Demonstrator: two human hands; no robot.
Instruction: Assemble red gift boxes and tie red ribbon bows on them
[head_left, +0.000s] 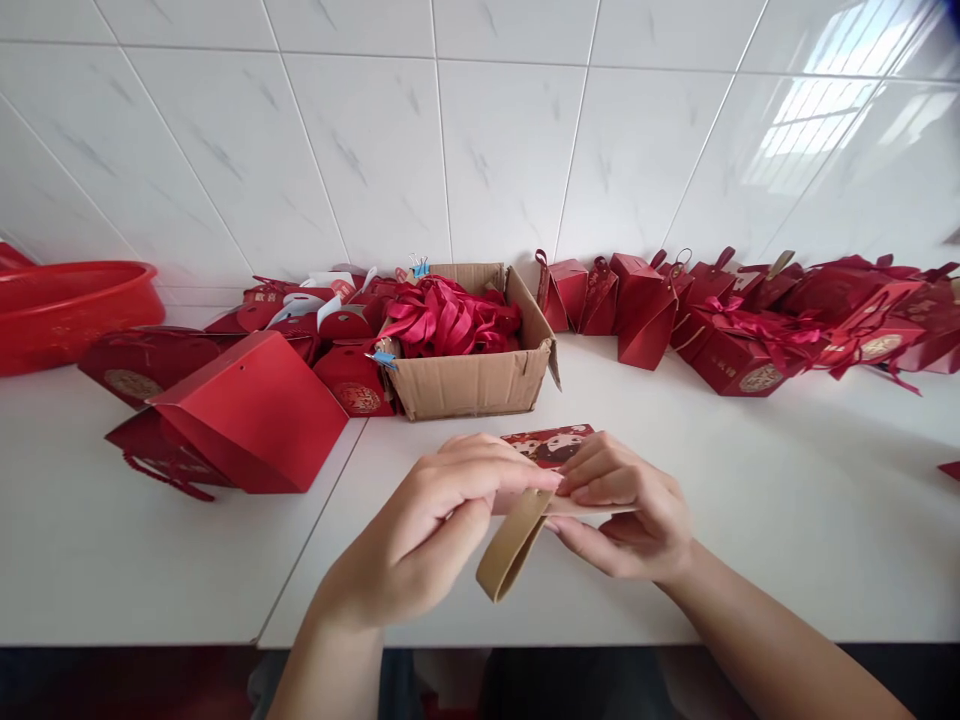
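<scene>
Your left hand [416, 530] and right hand [634, 500], fingers curled, pinch a pale-edged card [592, 508] with tan loop [514, 550], lower centre; above stands a carton [469, 388] of ribbons [454, 318], red boxes [262, 410] left and right.

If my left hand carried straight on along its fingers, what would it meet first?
Most likely the right hand, which lies just ahead of the left hand; whether the two touch is unclear.

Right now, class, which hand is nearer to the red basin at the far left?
Left. The left hand is right of the red basin and lower in the picture; the right hand lies farther right.
</scene>
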